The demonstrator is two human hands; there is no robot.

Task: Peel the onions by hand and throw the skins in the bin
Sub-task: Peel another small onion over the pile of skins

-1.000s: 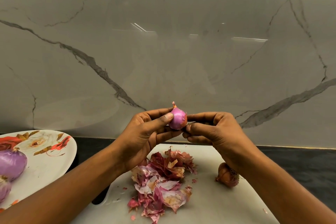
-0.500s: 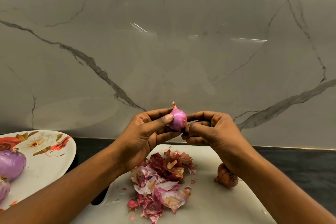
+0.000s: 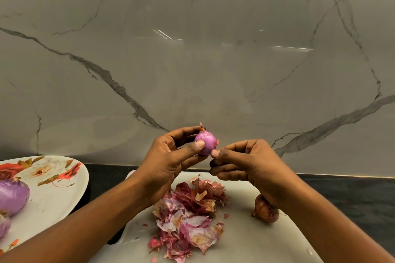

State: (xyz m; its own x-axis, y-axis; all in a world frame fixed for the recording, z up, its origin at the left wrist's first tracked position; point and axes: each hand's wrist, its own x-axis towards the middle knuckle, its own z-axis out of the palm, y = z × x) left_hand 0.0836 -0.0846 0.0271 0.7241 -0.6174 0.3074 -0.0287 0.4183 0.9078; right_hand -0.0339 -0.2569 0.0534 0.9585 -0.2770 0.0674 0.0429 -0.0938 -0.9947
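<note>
The left hand (image 3: 168, 162) is gripping a small onion (image 3: 206, 141) between thumb and fingers above the skins (image 3: 188, 215) heaped on the board (image 3: 235, 241), while the right hand (image 3: 248, 162) is pinching its right edge.

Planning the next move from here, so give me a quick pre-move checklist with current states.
1. Left hand grips small onion: ok.
2. Right hand pinches at its lower side: ok.
3. Small onion fully peeled: not ok, dry tuft on top.
4. Skins binned: not ok, piled on cutting board.
5. Bin in view: not ok.
6. All onions peeled: not ok, brown onion lies on the board.
</note>
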